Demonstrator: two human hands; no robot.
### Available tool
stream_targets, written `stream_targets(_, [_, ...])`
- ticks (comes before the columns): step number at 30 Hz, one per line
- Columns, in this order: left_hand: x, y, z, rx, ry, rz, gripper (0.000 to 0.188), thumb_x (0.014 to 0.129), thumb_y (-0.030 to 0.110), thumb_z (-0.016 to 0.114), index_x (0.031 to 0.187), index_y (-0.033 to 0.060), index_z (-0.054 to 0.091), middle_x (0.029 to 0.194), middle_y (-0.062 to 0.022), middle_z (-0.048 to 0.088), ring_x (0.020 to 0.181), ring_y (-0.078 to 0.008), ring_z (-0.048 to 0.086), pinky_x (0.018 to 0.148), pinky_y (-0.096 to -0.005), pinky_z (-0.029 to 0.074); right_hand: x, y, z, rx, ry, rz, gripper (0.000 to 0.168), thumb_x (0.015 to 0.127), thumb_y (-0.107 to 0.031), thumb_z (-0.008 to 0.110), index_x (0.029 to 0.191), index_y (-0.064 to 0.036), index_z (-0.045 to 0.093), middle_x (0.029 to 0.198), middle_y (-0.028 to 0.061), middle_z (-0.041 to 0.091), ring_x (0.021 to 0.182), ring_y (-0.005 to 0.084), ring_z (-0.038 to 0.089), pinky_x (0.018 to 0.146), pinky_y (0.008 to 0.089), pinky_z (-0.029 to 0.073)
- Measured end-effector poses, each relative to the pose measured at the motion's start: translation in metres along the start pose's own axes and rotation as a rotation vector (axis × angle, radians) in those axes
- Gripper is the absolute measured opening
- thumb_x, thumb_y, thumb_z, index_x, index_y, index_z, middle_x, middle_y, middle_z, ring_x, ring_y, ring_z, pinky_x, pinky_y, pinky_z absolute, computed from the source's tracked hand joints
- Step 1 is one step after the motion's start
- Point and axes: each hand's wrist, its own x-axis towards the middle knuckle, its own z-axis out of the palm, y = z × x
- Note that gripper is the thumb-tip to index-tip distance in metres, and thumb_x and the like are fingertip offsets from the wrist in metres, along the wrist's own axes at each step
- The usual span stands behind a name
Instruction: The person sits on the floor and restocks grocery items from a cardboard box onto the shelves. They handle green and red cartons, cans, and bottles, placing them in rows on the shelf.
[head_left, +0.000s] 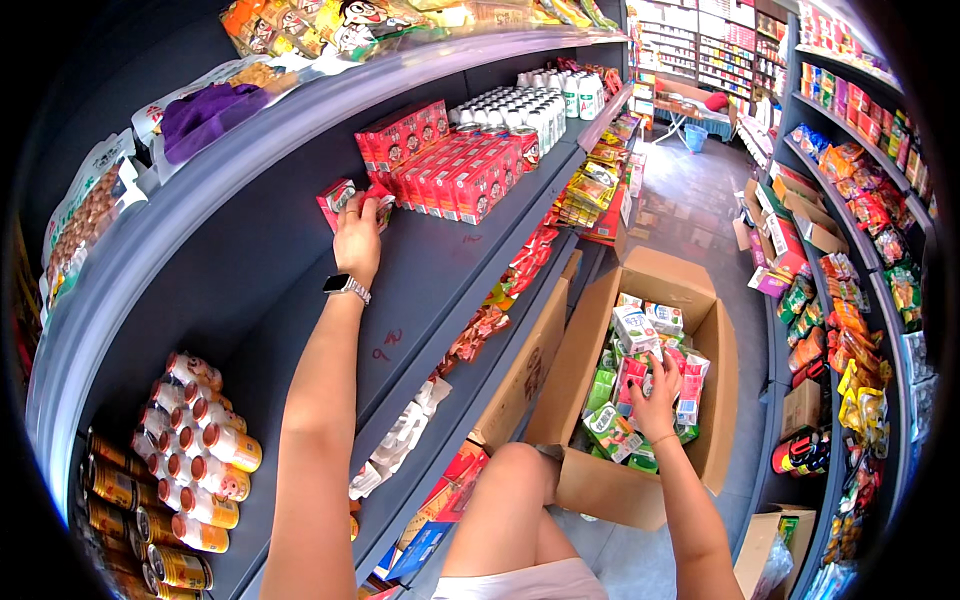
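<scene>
My left hand (357, 238), with a watch at the wrist, reaches onto the dark shelf (420, 277) and grips small red drink cartons (335, 201) near its back, left of a block of red and pink drink cartons (457, 176). My right hand (658, 394) is inside an open cardboard box (611, 484), its fingers at a red drink carton (634, 375); whether it grips that carton I cannot tell. Around it in the box lie white-and-green cartons (635, 330) and green cartons (611, 431), heaped loosely. White bottles (517, 109) stand behind the red block.
Small bottles with red-brown caps (202, 457) and cans (180, 566) fill the shelf's near end. A clear-edged upper shelf (225, 150) holds snack bags. Lower shelves carry packets. Across the aisle (675, 202) stand stocked shelves (825, 300) and open boxes (810, 217).
</scene>
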Motion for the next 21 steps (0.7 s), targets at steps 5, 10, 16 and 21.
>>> stream_targets(5, [0.005,0.036,-0.018,-0.223,0.044,0.014,0.041,0.072,-0.001,0.064,0.111,0.0061,0.054,0.115,-0.0149,0.050,0.104,-0.0362,0.049,0.092,-0.0455,0.042,0.007,-0.029,-0.009,0.054,0.019,-0.079,0.059,0.073,-0.005,0.065,0.129,-0.004,0.044,0.136,0.0198,0.033,0.127,0.0378,0.029,0.106,0.0444,0.026])
stream_targets(10, [0.022,0.115,-0.060,-0.715,0.096,0.028,0.035,0.078,-0.008,0.049,0.112,0.0031,0.053,0.117,-0.0167,0.046,0.110,-0.0337,0.046,0.098,-0.0409,0.038,0.028,-0.091,-0.017,0.266,-0.045,-0.206,0.064,0.076,-0.005,0.064,0.134,-0.006,0.038,0.136,0.0145,0.035,0.127,0.0307,0.034,0.107,0.0406,0.025])
stream_targets(16, [-0.031,0.207,-0.083,-1.112,-0.235,0.285,0.040,0.076,-0.008,0.051,0.113,0.0057,0.053,0.115,-0.0144,0.044,0.116,-0.0297,0.041,0.101,-0.0389,0.034,0.046,-0.131,-0.012,1.034,-0.139,-0.017,0.069,0.084,-0.007,0.064,0.142,-0.007,0.026,0.140,0.0092,0.036,0.123,0.0197,0.041,0.100,0.0348,0.038])
stream_targets(21, [-0.050,0.225,-0.098,-1.534,-0.636,0.184,0.035,0.081,-0.001,0.055,0.116,0.0057,0.051,0.120,-0.0126,0.038,0.103,-0.0209,0.052,0.095,-0.0350,0.040,0.037,-0.123,-0.030,1.090,-0.149,0.069,0.047,0.084,-0.001,0.062,0.126,0.001,0.042,0.114,0.0061,0.055,0.101,0.0123,0.054,0.083,0.0250,0.047])
